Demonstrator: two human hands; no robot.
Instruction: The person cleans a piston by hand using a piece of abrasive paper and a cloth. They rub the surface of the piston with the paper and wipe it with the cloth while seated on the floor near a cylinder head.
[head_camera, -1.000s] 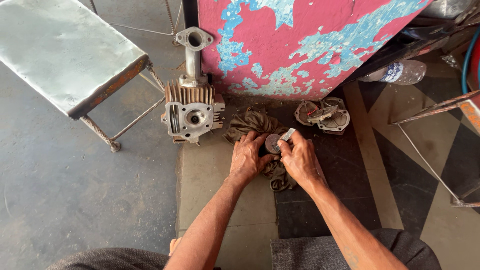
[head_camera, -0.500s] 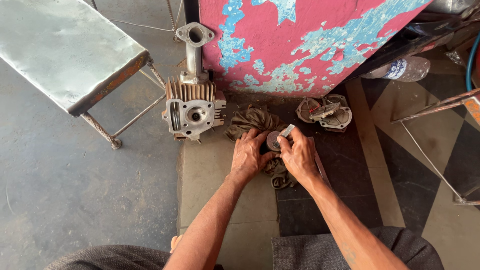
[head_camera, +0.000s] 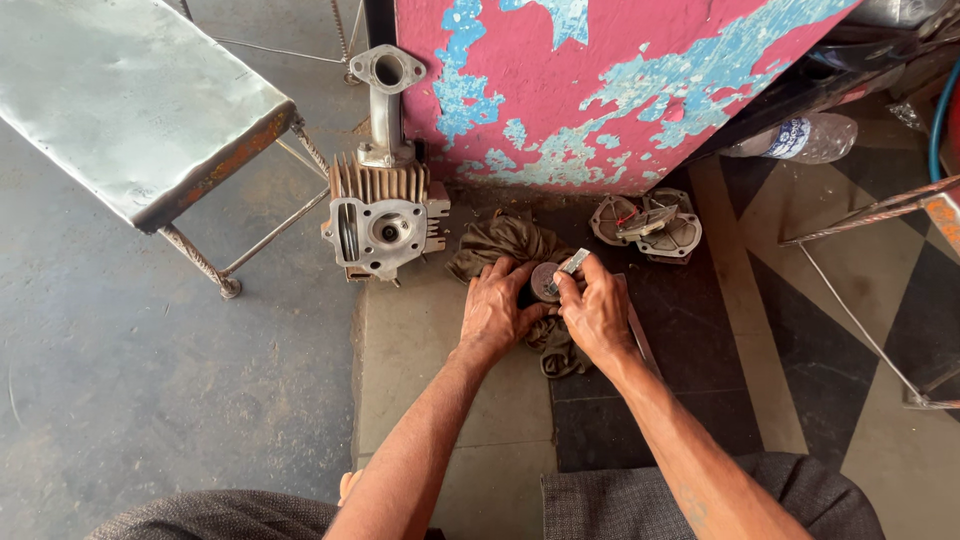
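Grey trouser cloth (head_camera: 700, 500) covers the person's knees at the near edge; both bare forearms reach forward from there over the floor (head_camera: 450, 400) of pale and dark tiles. The left hand (head_camera: 495, 310) has its fingers curled around a small round metal part (head_camera: 545, 281), steadying it from the left. The right hand (head_camera: 598, 315) meets it from the other side — thumb and forefinger pinch a short flat metal blade (head_camera: 573, 264), its lower end set against the top of the round part. Both hands and the part sit on a crumpled brown rag (head_camera: 505, 243) that lies on the floor. Just left of the rag stands a finned engine cylinder head (head_camera: 385, 225) with an upright intake pipe (head_camera: 387, 100). To the right, near the rag — two round metal covers (head_camera: 650, 228), stacked loosely. Behind everything rises a pink panel (head_camera: 600, 80) with peeling blue patches. A metal-topped bench (head_camera: 120, 100) stands far left; a clear plastic bottle (head_camera: 800, 138) lies far right.
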